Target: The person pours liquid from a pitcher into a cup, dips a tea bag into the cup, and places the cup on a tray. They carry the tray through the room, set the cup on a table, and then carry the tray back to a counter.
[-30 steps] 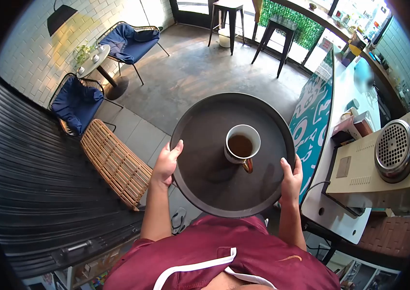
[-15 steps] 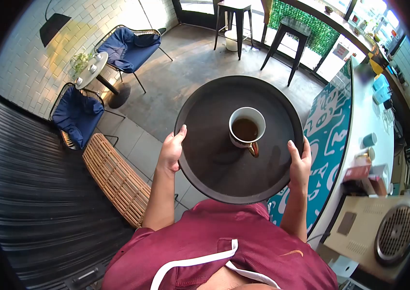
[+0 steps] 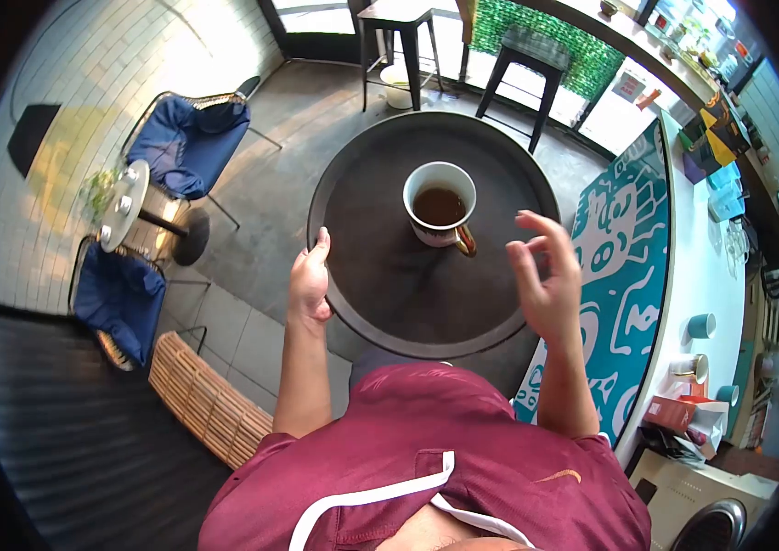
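A round black serving tray (image 3: 380,303) is held out in front of my chest. On it, a little above its middle, stands a white mug (image 3: 439,197) of dark brown drink, upright, its gold-coloured handle pointing towards me and to the right. My left hand (image 3: 310,280) grips the tray's left rim, thumb on top and the other fingers hidden underneath. Over the tray's right side is my right hand (image 3: 547,280), off the rim, with thumb and fingers apart and bent towards the mug. Nothing is in it, and a gap separates it from the handle.
To the right runs a white counter (image 3: 674,303) with a teal patterned front, bearing cups (image 3: 702,325) and a small red box (image 3: 670,413). Blue-cushioned chairs (image 3: 183,147), a small round table (image 3: 123,207) and a rattan bench (image 3: 206,399) stand left. Black stools (image 3: 527,69) are ahead.
My right hand has let go of the tray's right rim and moved inward over the tray. The tray has shifted slightly up and left in view; my left hand keeps its hold.
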Tool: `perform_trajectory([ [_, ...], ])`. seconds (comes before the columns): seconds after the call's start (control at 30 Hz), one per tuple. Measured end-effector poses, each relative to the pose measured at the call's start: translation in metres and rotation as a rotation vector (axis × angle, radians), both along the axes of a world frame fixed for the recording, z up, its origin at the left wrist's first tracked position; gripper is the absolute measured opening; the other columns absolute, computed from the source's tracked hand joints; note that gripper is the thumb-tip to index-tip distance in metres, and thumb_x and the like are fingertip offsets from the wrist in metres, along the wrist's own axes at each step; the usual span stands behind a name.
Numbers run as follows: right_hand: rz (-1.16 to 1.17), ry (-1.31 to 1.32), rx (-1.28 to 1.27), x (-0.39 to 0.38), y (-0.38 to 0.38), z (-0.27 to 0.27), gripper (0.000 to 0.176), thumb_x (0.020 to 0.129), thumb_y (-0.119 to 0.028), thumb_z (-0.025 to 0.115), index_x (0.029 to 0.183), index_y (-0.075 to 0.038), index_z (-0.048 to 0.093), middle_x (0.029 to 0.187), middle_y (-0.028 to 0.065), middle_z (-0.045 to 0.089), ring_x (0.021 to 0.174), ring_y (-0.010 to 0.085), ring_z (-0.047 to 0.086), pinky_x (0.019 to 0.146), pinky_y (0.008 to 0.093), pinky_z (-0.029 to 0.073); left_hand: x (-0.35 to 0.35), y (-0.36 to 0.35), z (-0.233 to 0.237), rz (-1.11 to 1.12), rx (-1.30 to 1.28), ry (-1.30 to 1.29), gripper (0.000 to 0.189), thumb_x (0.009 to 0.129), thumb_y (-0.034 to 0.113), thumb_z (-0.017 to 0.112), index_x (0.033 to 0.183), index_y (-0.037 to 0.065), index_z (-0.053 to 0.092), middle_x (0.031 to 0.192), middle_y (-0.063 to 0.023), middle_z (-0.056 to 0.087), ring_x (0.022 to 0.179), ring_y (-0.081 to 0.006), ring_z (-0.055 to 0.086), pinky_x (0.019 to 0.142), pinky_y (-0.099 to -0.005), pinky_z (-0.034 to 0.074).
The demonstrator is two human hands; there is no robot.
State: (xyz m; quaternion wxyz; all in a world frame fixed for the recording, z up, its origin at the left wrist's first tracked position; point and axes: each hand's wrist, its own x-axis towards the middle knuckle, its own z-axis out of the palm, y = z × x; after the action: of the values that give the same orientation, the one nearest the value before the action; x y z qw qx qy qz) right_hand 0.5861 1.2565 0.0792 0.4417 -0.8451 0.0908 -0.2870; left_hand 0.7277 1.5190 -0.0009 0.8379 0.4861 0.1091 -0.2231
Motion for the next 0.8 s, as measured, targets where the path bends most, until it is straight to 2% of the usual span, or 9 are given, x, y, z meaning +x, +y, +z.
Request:
perform_trajectory([
  [0.07,0.119,0.048,0.114,0.041,0.01,-0.003,0.029,0.084,-0.017,0.067,0.107,-0.002,0.06,0.102,0.0089,0.06,0.061,0.0089,0.054,0.059,0.024,0.044,0.044,-0.015,0.004,-0.089,-0.06,-0.011,0.038,0.097,0.029,0.048,0.114,-0.005,0.05,0.109,-0.0153,0.059,0.094,-0.0223,0.062,0.079,-0.0341,0.053],
  [0.13,0.129,0.218,0.21,0.082,0.016,-0.004,0.026,0.084,-0.019,0.067,0.102,-0.001,0.061,0.097,0.0074,0.059,0.057,0.0066,0.051,0.052,0.0219,0.041,0.083,-0.03,0.015,-0.065,-0.046,-0.031,0.034,0.097,0.029,0.048,0.109,-0.001,0.053,0.098,-0.0124,0.062,0.083,-0.0189,0.064,0.067,-0.0312,0.055],
  [0.17,0.11,0.167,0.233,0.104,0.018,-0.007,0.023,0.086,-0.019,0.066,0.097,0.0,0.061,0.09,0.006,0.058,0.054,0.0057,0.049,0.049,0.022,0.04,0.107,-0.029,0.01,-0.102,0.068,-0.003,0.029,0.097,0.03,0.048,0.104,0.002,0.053,0.087,-0.0088,0.063,0.065,-0.0151,0.063,0.05,-0.0266,0.052],
  [0.27,0.067,0.25,0.328,0.162,0.011,-0.003,0.02,0.088,-0.018,0.064,0.095,0.0,0.06,0.082,0.0054,0.059,0.053,0.0048,0.048,0.048,0.0225,0.039,0.169,-0.047,0.003,-0.141,0.023,0.001,0.028,0.097,0.031,0.048,0.101,0.004,0.053,0.078,-0.0058,0.062,0.052,-0.0127,0.059,0.039,-0.0238,0.046],
  [0.3,0.088,0.27,0.364,0.179,0.006,-0.008,0.018,0.09,-0.018,0.061,0.095,0.0,0.06,0.075,0.0037,0.058,0.053,0.004,0.048,0.047,0.0228,0.038,0.187,-0.051,0.003,-0.171,0.016,0.009,0.028,0.097,0.031,0.048,0.101,0.004,0.052,0.078,-0.0063,0.062,0.053,-0.0129,0.06,0.04,-0.0241,0.046],
  [0.4,0.091,0.238,0.56,0.222,-0.003,-0.006,0.022,0.095,-0.021,0.053,0.096,0.0,0.059,0.072,-0.0005,0.054,0.057,0.0031,0.044,0.049,0.0223,0.036,0.247,-0.061,-0.022,-0.268,0.038,0.013,0.029,0.097,0.032,0.047,0.104,0.003,0.052,0.083,-0.0079,0.062,0.061,-0.0149,0.063,0.045,-0.0259,0.05],
  [0.43,0.086,0.234,0.565,0.235,-0.01,-0.006,0.022,0.095,-0.021,0.053,0.096,0.0,0.059,0.072,-0.0005,0.054,0.057,0.0031,0.044,0.049,0.0223,0.036,0.249,-0.079,-0.002,-0.198,0.001,0.042,0.031,0.097,0.032,0.047,0.107,0.002,0.051,0.091,-0.0098,0.062,0.073,-0.0179,0.064,0.055,-0.0292,0.054],
  [0.53,0.07,0.284,0.584,0.27,-0.034,-0.013,0.023,0.097,-0.021,0.049,0.097,0.0,0.059,0.071,-0.0018,0.051,0.061,0.0034,0.043,0.053,0.0216,0.036,0.284,-0.102,0.01,-0.291,-0.022,0.033,0.033,0.097,0.031,0.047,0.11,0.001,0.05,0.098,-0.0111,0.061,0.082,-0.0205,0.064,0.063,-0.0317,0.055],
  [0.8,0.057,0.168,0.584,0.355,-0.132,-0.044,0.022,0.098,-0.019,0.047,0.094,0.0,0.058,0.072,-0.0015,0.052,0.065,0.0045,0.043,0.06,0.0214,0.038,0.371,-0.196,-0.013,-0.306,-0.017,0.004,0.032,0.097,0.031,0.048,0.111,0.002,0.051,0.099,-0.0094,0.062,0.085,-0.0166,0.064,0.066,-0.0302,0.055],
])
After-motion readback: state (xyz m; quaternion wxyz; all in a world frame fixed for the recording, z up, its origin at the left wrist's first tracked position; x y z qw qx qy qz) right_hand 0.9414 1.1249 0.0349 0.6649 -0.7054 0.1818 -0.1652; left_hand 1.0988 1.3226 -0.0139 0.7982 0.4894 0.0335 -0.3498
